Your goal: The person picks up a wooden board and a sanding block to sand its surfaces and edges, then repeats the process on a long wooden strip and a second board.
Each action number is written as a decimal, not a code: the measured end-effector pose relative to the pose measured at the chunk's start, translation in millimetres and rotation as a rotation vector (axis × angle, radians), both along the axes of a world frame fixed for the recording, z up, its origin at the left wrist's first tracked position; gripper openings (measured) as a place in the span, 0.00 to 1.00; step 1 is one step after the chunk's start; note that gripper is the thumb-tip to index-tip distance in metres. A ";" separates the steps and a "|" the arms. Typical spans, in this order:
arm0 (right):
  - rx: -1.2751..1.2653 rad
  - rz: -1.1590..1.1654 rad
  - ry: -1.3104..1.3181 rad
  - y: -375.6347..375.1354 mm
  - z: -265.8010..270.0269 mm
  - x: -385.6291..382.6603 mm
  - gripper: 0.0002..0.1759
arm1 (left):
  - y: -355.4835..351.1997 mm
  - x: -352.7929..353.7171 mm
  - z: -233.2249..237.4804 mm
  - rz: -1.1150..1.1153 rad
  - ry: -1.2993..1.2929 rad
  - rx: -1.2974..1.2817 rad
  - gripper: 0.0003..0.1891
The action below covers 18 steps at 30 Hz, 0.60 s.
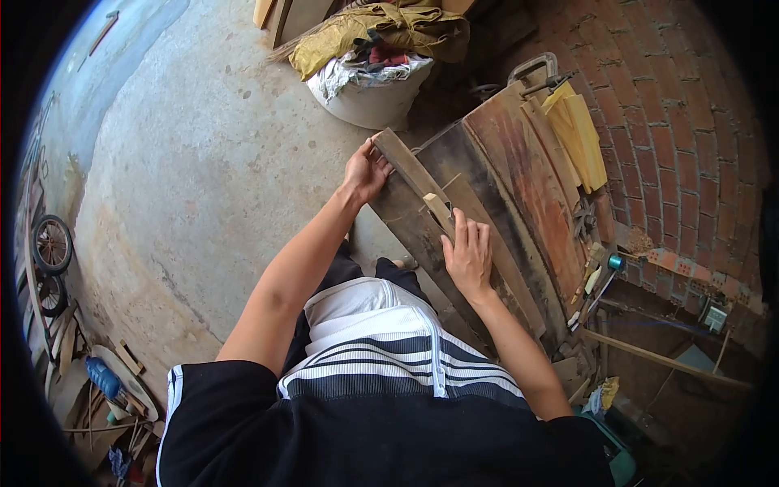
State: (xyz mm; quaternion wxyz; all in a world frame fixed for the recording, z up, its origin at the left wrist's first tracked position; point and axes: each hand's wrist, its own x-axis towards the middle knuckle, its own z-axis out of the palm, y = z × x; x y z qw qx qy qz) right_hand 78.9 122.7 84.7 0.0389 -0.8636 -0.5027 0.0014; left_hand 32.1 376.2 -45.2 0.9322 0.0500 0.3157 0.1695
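Observation:
A long, narrow wooden board lies across the dark wooden workbench. My left hand is closed round the board's far end, the thumb near its top corner. My right hand is bent over a small wooden tool with a pale end, which rests on or against the board. The palm covers much of this tool, so its exact kind cannot be told. A thin pale strip lies on the bench beside the board.
A white sack topped with yellow cloth stands beyond the bench. Yellowish wood pieces and a clamp sit by the brick wall. Small tools and a teal spool are at the right. Wheels stand far left.

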 end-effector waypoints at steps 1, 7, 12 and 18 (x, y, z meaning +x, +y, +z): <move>0.017 -0.011 -0.041 13.5 -0.8 -0.8 0.40 | -0.7 1.0 1.8 0.005 0.031 0.007 0.23; 0.285 -0.009 -0.011 182.1 -19.0 10.0 0.31 | 4.4 -2.1 -26.6 -0.131 -0.021 0.008 0.22; 0.332 -0.050 -0.013 146.3 -23.2 11.1 0.31 | 12.6 -3.8 2.0 -0.212 0.091 0.036 0.20; 0.101 -0.390 0.054 -68.8 4.9 -14.5 0.38 | 30.3 -12.3 1.2 -0.256 0.264 0.178 0.21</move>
